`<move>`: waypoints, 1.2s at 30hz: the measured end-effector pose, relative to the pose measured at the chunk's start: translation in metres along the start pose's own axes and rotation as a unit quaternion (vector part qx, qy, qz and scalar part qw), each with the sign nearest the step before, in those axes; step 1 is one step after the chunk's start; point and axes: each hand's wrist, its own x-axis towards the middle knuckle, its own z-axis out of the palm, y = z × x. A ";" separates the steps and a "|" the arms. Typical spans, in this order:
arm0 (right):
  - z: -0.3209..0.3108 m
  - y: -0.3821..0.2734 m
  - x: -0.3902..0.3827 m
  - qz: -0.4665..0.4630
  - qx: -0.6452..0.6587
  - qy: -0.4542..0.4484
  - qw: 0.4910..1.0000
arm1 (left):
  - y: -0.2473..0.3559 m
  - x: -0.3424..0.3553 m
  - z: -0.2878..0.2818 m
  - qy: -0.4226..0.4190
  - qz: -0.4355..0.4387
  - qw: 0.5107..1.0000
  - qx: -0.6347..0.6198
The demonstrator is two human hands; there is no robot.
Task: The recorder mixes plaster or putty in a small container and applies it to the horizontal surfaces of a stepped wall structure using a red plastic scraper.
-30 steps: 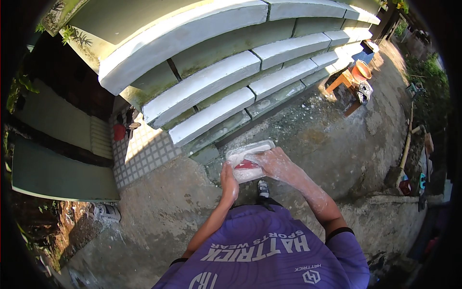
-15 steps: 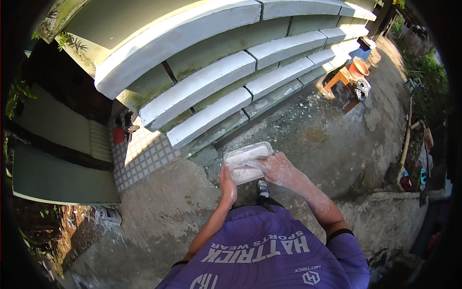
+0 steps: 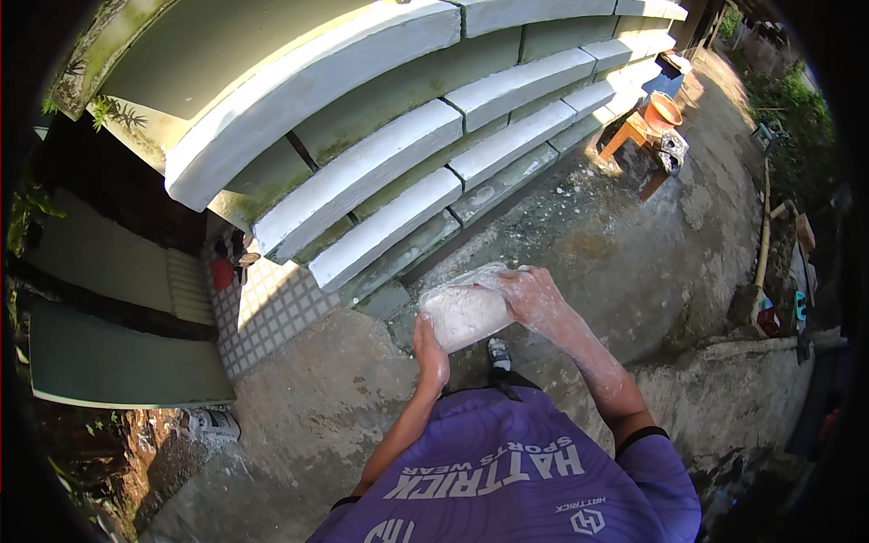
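Note:
A shallow, see-through plastic tub (image 3: 453, 345) filled with a white, paste-like material (image 3: 466, 317) is held in front of my body. My left hand (image 3: 429, 351) grips its left side, with the thumb along the rim and the other fingers mostly hidden beneath. At the far right corner, my right hand (image 3: 532, 297) has its fingers bent over the rim, closed on the tub's edge; the fingertips are partly hidden. White residue coats the right hand and forearm.
Curved, tiered steps with white-coated edges (image 3: 398, 149) rise ahead. An orange stool (image 3: 625, 138) with an orange bucket (image 3: 663, 110) stands at the far right. Checkered tiles (image 3: 272, 317) lie left, above a white bucket (image 3: 213, 425). A long pole (image 3: 762, 226) lies along the right.
My right hand has moved from inside the tub to its far right corner. The groove in the white material no longer shows. The left hand keeps its hold.

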 end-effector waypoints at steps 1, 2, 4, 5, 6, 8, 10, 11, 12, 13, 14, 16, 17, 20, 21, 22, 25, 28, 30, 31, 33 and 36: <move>0.001 -0.001 -0.001 -0.017 0.023 -0.007 1.000 | -0.004 -0.003 0.003 0.016 0.013 0.998 0.056; 0.003 -0.004 -0.001 -0.032 0.017 -0.007 0.999 | -0.007 -0.005 0.005 0.008 0.031 0.994 0.103; 0.008 -0.012 -0.006 -0.041 0.010 -0.006 0.999 | -0.008 -0.002 0.007 0.029 0.020 0.993 0.115; 0.010 -0.015 -0.009 -0.051 0.023 -0.021 0.998 | -0.008 -0.001 0.007 0.016 0.018 0.993 0.114; 0.011 -0.017 -0.012 -0.049 0.026 -0.053 0.997 | -0.007 0.001 0.007 0.031 0.017 0.993 0.116; 0.008 -0.016 -0.022 -0.046 0.051 -0.059 0.996 | -0.003 0.004 0.007 -0.002 -0.002 0.994 0.112; 0.005 -0.015 -0.027 -0.015 0.075 -0.104 0.992 | 0.001 0.001 0.007 -0.009 -0.006 0.999 0.046; 0.004 -0.014 -0.027 -0.016 0.084 -0.101 0.991 | 0.004 0.001 0.008 -0.024 -0.014 1.000 0.000; 0.004 -0.012 -0.027 -0.034 0.094 -0.097 0.990 | 0.006 0.000 0.009 -0.025 -0.014 1.000 0.000; 0.004 -0.010 -0.025 -0.031 0.086 -0.103 0.990 | 0.009 -0.001 0.011 -0.018 -0.003 0.999 0.044; 0.005 -0.008 -0.022 -0.049 0.102 -0.090 0.990 | 0.011 -0.001 0.014 -0.013 0.008 0.996 0.088; 0.010 -0.006 -0.015 -0.050 0.049 -0.122 0.990 | 0.015 -0.004 0.019 -0.023 0.006 0.995 0.098; 0.011 -0.002 -0.012 -0.055 0.064 -0.079 0.993 | 0.016 -0.005 0.020 -0.031 0.005 0.994 0.107; 0.015 0.009 -0.007 0.039 0.046 -0.153 0.986 | 0.018 -0.008 0.024 0.007 0.006 0.992 0.126; 0.016 0.010 -0.007 0.032 0.046 -0.080 0.995 | 0.018 -0.008 0.024 0.006 0.005 0.992 0.127; 0.017 0.009 -0.008 0.056 0.031 -0.011 0.998 | 0.018 -0.008 0.023 -0.009 0.000 0.993 0.114; 0.017 -0.002 -0.010 -0.022 0.023 -0.066 0.997 | 0.016 -0.004 0.019 -0.050 -0.033 0.997 0.058; 0.010 -0.010 -0.014 -0.036 0.030 -0.117 0.992 | 0.012 0.000 0.016 -0.064 -0.053 0.996 0.014; 0.001 -0.005 -0.017 -0.065 0.087 -0.049 0.993 | 0.011 0.000 0.015 -0.050 -0.051 0.997 0.014; -0.002 -0.001 -0.018 -0.031 0.062 -0.042 0.997 | 0.010 0.000 0.016 -0.026 -0.025 0.997 0.063; -0.003 0.003 -0.017 0.037 -0.035 -0.059 0.997 | 0.008 -0.004 0.018 -0.001 -0.001 0.994 0.111; 0.008 -0.003 -0.016 -0.007 -0.005 -0.026 1.000 | 0.001 -0.008 0.025 0.022 0.023 0.992 0.123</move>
